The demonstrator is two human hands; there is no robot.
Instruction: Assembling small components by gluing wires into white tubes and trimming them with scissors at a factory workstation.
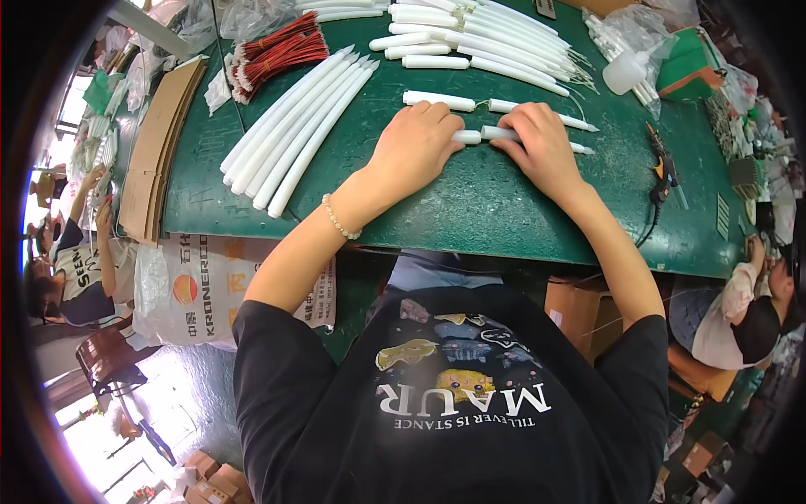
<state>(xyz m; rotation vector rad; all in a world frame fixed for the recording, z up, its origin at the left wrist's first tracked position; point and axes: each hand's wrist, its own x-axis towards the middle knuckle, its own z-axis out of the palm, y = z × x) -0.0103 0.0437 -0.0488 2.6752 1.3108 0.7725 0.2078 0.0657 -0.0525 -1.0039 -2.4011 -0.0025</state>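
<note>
My left hand (413, 144) is closed round a short white tube (467, 137), whose end sticks out past my fingers. Facing it, my right hand (541, 149) grips a white taper candle section (495, 133), its pointed tip showing beyond the hand. The two ends nearly meet, with a small gap between them. Just behind lies another white tube (440, 101), joined by a thin wire to a second tapered section that runs behind my right hand. Several long one-piece white taper candles (302, 130) lie side by side to the left of my hands.
Rows of white candle sections (504, 46) with thin wires lie at the back of the green table (470, 206). Red wire bundles (277, 57) are at the back left, cardboard sheets (159, 151) at the left edge. A glue gun (662, 164) and a white bottle (623, 74) are right. People sit both sides.
</note>
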